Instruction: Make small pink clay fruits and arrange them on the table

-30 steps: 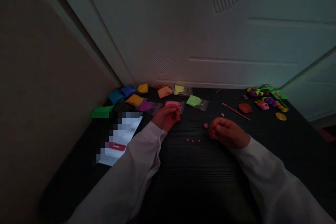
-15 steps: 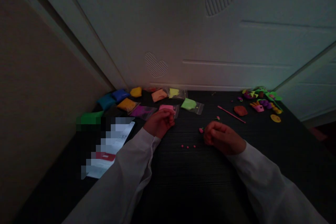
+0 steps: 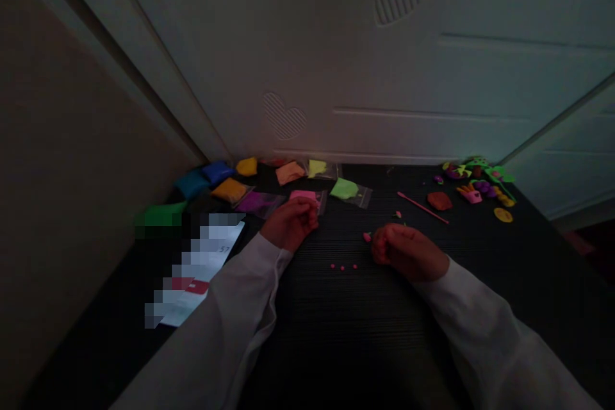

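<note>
The scene is dim. My left hand [image 3: 292, 223] rests curled on the dark ridged mat [image 3: 336, 320], its fingertips at a pink clay bag [image 3: 305, 196]. My right hand [image 3: 406, 248] is closed in a loose fist on the mat; what it holds, if anything, is hidden. A small pink clay bit [image 3: 368, 237] lies just left of it. Three tiny pink balls [image 3: 343, 266] sit in a row between my hands. Another small pink piece [image 3: 398, 214] lies a little beyond the right hand.
Several bags of coloured clay [image 3: 230, 187] line the back left by a white door [image 3: 384, 77]. A green bag [image 3: 350, 189] and a pink stick [image 3: 423, 207] lie further right. Finished clay shapes [image 3: 475, 186] cluster at the back right. A printed sheet [image 3: 202, 269] lies left.
The view shifted, so everything sits lower and further left in the picture. Both hands keep nearly the same pose; the right hand has edged slightly closer to the pink bit.
</note>
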Action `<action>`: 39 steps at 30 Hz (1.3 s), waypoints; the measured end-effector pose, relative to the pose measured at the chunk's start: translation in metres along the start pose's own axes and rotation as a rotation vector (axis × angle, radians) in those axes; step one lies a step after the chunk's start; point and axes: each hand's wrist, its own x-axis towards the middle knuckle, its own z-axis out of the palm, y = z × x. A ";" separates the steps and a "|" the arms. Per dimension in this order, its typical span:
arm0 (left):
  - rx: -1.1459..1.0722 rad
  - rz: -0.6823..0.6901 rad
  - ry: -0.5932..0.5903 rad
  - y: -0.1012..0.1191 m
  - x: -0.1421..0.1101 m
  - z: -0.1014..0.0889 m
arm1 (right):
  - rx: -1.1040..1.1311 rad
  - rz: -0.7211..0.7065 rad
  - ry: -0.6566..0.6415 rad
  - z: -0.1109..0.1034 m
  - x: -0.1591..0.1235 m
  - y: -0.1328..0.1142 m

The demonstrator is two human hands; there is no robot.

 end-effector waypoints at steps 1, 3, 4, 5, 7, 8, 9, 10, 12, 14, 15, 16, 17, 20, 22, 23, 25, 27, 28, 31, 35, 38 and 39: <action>0.003 -0.005 0.002 0.000 0.000 0.000 | 0.002 0.001 0.000 0.000 0.000 0.000; 0.009 -0.015 0.012 0.000 -0.001 0.000 | 0.009 0.001 0.001 -0.001 0.000 0.002; 0.011 -0.020 0.018 0.000 -0.001 0.000 | 0.012 -0.002 0.002 -0.001 0.000 0.002; 0.012 -0.023 0.021 0.000 -0.001 0.000 | 0.014 -0.005 0.002 -0.001 0.000 0.003; 0.008 -0.020 0.021 0.000 -0.001 0.000 | -0.002 -0.002 0.000 -0.001 0.000 0.004; 0.006 -0.015 0.017 0.000 -0.001 -0.001 | -0.012 0.002 -0.002 -0.001 0.000 0.005; 0.006 -0.014 0.013 0.000 -0.001 -0.001 | -0.020 0.008 -0.002 -0.001 0.000 0.005; 0.006 -0.013 0.010 -0.001 0.000 -0.001 | -0.026 0.017 -0.003 -0.001 0.000 0.005; 0.009 -0.012 0.007 -0.001 0.000 -0.002 | -0.026 0.035 0.001 0.000 -0.001 0.004; 0.012 -0.014 0.008 -0.001 0.000 -0.002 | -0.013 0.045 0.016 0.000 -0.001 0.003; 0.013 -0.015 0.010 -0.001 0.000 -0.002 | -0.006 0.047 0.026 0.000 -0.001 0.002; 0.013 -0.015 0.010 -0.001 0.000 -0.001 | 0.000 0.047 0.037 0.000 -0.001 0.002; 0.012 -0.015 0.009 -0.001 0.000 -0.001 | 0.004 0.046 0.047 0.000 -0.002 0.002; 0.010 -0.019 0.013 -0.001 0.000 -0.001 | -0.005 0.052 0.052 0.000 -0.002 0.002; 0.008 -0.024 0.019 -0.001 0.000 -0.001 | -0.026 0.046 0.034 -0.001 -0.001 0.003; 0.008 -0.026 0.023 -0.001 0.000 -0.001 | -0.038 0.040 0.022 -0.001 -0.001 0.004; 0.008 -0.020 0.025 -0.001 0.000 -0.001 | -0.067 0.020 -0.007 -0.002 -0.001 0.005; 0.010 -0.017 0.029 -0.001 0.000 -0.001 | -0.092 -0.001 -0.038 -0.003 -0.002 0.006; 0.011 -0.018 0.030 -0.001 0.000 -0.001 | -0.099 -0.009 -0.051 -0.003 -0.002 0.005; 0.017 -0.021 0.021 -0.001 -0.001 -0.002 | -0.095 -0.014 -0.076 -0.002 -0.003 0.005; 0.015 -0.014 0.007 -0.001 0.000 -0.002 | -0.063 -0.014 -0.062 -0.001 -0.003 0.004; 0.013 -0.012 0.002 -0.002 0.000 -0.003 | -0.056 -0.003 -0.039 0.000 -0.002 0.003; 0.014 -0.012 0.001 -0.002 0.001 -0.003 | -0.060 0.001 -0.036 0.000 -0.002 0.003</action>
